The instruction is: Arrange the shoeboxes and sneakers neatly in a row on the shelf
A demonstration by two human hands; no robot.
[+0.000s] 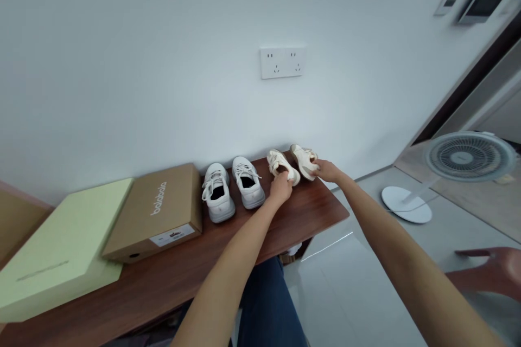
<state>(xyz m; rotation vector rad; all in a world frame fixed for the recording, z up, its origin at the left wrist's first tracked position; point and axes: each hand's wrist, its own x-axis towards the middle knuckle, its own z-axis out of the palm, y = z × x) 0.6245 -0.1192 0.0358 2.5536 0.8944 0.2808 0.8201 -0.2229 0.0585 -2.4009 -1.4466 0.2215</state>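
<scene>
Two small cream shoes stand near the right end of a dark wooden shelf top [321, 211]. My left hand [281, 187] grips the heel of the left cream shoe [277, 160], its fingers partly hidden inside the opening. The right cream shoe [302, 160] leans at an angle, and my right hand [328, 170] pinches its heel from the right side. Just left of them sits a pair of larger white sneakers, one white sneaker [248, 184] nearer my left hand and the other white sneaker [217, 195] beside a box.
A brown shoebox [163, 200] and a pale green box [69, 238] stand along the shelf's left part. Behind is a white wall with a socket panel [283, 63]. On the floor at right are a white fan [468, 157] and a reddish stool [494, 271].
</scene>
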